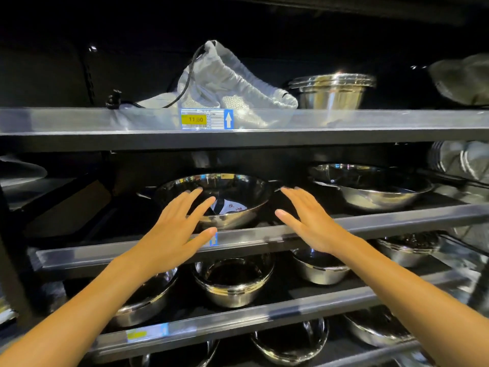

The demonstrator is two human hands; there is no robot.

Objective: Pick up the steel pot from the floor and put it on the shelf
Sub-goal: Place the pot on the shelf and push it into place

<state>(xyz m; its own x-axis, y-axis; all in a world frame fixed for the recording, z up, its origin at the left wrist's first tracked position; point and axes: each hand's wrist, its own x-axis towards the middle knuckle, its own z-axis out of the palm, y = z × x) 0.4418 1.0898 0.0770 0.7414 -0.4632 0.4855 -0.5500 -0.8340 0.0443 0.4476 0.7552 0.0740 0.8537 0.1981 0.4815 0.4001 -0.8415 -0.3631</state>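
Note:
The wide, shallow steel pot point(232, 192) with small side handles rests on the middle shelf point(383, 221), a little behind its front rail. My left hand point(177, 231) is open in front of the pot's left side, fingers spread, holding nothing. My right hand point(309, 221) is open just right of the pot, fingers apart and off the rim. Both hands hover at the shelf's front edge.
Another wide steel bowl point(370, 186) sits to the right on the same shelf. The upper shelf holds a grey drawstring bag point(225, 80), stacked steel bowls point(333, 88) and a price tag point(206, 119). Lower shelves hold several steel bowls point(232, 279).

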